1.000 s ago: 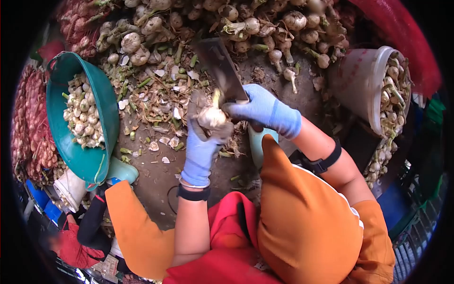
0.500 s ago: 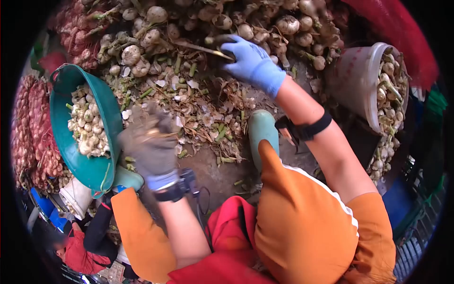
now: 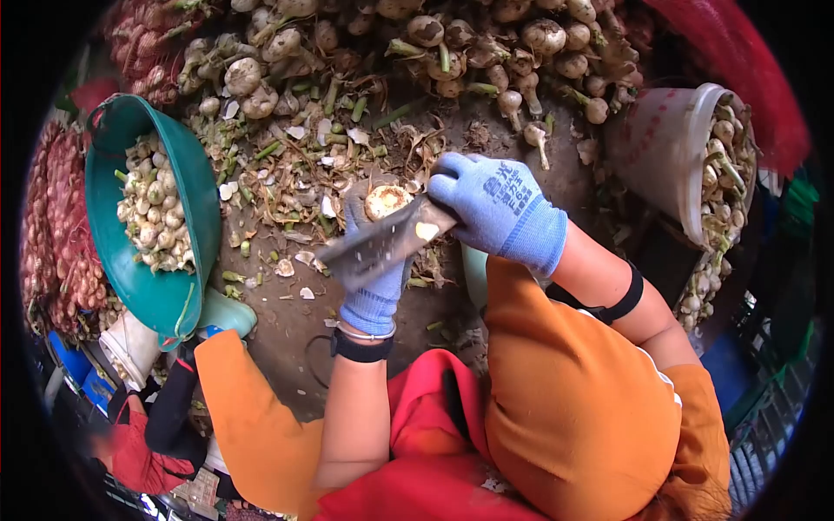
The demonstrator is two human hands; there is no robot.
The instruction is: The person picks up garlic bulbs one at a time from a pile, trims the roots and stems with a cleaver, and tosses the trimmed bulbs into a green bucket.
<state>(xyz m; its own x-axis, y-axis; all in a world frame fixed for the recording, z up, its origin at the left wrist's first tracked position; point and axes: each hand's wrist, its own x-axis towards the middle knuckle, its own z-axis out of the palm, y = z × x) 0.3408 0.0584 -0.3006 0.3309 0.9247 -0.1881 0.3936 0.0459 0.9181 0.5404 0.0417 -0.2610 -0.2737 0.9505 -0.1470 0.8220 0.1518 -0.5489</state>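
Observation:
My left hand (image 3: pixel 372 300), in a blue knit glove, is closed around a garlic bulb (image 3: pixel 387 201) whose pale cut face points up. Partly in front of that hand lies the wide blade of a knife (image 3: pixel 369 247), just below the bulb. My gloved right hand (image 3: pixel 495 204) grips the knife at its handle end, and the handle itself is hidden in the fist. A small pale spot shows on the blade near the right hand. Beyond both hands, a heap of untrimmed garlic bulbs (image 3: pixel 543 39) covers the floor.
At the left a green tub (image 3: pixel 208 208) holds trimmed garlic, with red net sacks (image 3: pixel 74 234) behind it. A tilted white bucket (image 3: pixel 647 156) of garlic stands at the right. Peelings and stem pieces (image 3: pixel 287 191) litter the floor. Another person (image 3: pixel 143 451) sits at lower left.
My right hand has come down and inward from the heap with the knife. My left hand has moved right from beside the green tub and now holds a garlic bulb by the blade.

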